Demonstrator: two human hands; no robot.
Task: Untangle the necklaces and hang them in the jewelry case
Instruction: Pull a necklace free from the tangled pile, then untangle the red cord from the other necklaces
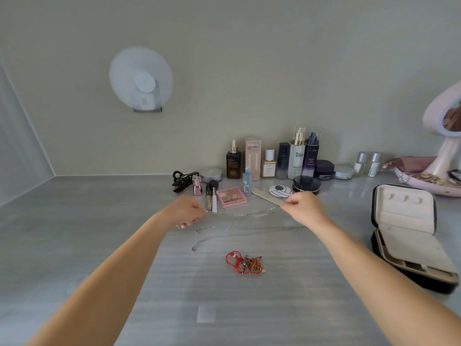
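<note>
My left hand and my right hand each pinch one end of a thin beaded silver necklace, stretched between them just above the grey tabletop. Two more silver chains lie flat nearer me, one straight and one curving down to the left. A tangled clump of red cord and gold chains sits closer still, untouched. The open black jewelry case with a cream lining stands at the right, its lid upright.
Cosmetics bottles, a pink eyeshadow palette, brushes, a black hair claw and a nail file crowd the back of the table. A pink mirror with a jewelry tray stands far right. A white fan hangs on the wall.
</note>
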